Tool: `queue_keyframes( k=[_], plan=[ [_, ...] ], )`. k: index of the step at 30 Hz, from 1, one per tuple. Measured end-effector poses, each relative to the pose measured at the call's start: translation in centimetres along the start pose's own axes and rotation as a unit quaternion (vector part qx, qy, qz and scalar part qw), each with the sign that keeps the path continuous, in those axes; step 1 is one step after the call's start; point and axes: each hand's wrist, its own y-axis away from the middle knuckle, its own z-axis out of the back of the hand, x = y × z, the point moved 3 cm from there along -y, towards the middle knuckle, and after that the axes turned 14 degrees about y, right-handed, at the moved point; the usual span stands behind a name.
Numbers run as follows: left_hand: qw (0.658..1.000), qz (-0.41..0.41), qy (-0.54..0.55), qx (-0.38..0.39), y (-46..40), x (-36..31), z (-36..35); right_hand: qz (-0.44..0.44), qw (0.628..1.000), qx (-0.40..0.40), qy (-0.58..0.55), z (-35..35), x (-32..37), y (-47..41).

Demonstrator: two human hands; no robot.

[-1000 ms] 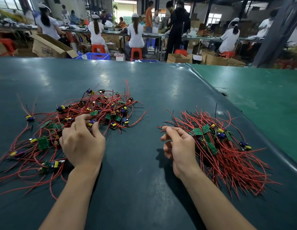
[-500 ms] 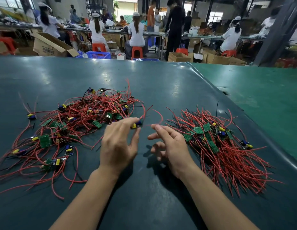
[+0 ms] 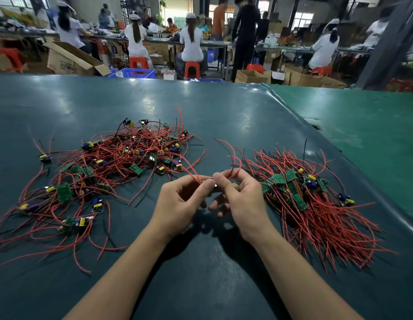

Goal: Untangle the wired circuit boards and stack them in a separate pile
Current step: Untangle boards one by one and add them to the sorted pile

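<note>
Both forearms enter from the bottom edge and meet at centre over the dark green table (image 3: 200, 285). Left hand (image 3: 177, 204) and right hand (image 3: 242, 199) are now thumb to thumb; half a second ago they were slightly apart, and a second ago each rested at its own pile. Each hand pinches red wires (image 3: 233, 158) between thumb and curled fingers. The wires arch up and away from the fingertips. The board they belong to is hidden between the hands; cannot tell which hand carries it.

Tangled pile (image 3: 103, 172) lies left of the hands, boards and wires scattered loosely. Sorted pile (image 3: 311, 204) lies just right of the right hand, wires combed toward the near right.

Beyond the table: cardboard box (image 3: 71, 58), blue crate (image 3: 136, 73), seated workers on red stools (image 3: 191, 69).
</note>
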Motion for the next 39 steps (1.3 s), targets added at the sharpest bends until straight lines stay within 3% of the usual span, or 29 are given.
queue_keyframes(
  k=[6,11,15,19,33,39],
  plan=[
    [1.0,-0.01,0.024,-0.015,0.0,-0.2,-0.2,0.014,0.999,-0.021,0.036,0.3,0.0,0.0],
    [0.994,0.039,0.088,-0.052,-0.4,0.3,0.3,0.022,0.995,-0.047,0.087,0.5,-0.1,-0.1],
    [0.993,0.078,0.082,-0.027,-0.3,0.5,0.3,0.016,0.995,-0.057,0.079,0.8,0.1,-0.3],
    [0.986,0.099,0.109,-0.082,-0.6,0.9,0.5,-0.022,0.996,-0.079,0.041,1.0,-0.3,-0.6],
    [0.968,0.142,0.188,-0.082,-0.7,0.9,0.7,-0.041,0.997,-0.063,-0.01,1.0,-0.3,-0.6],
    [0.976,0.136,0.163,-0.044,-0.7,1.0,0.7,-0.042,0.999,0.002,0.03,0.1,-0.5,-0.2]
  ],
)
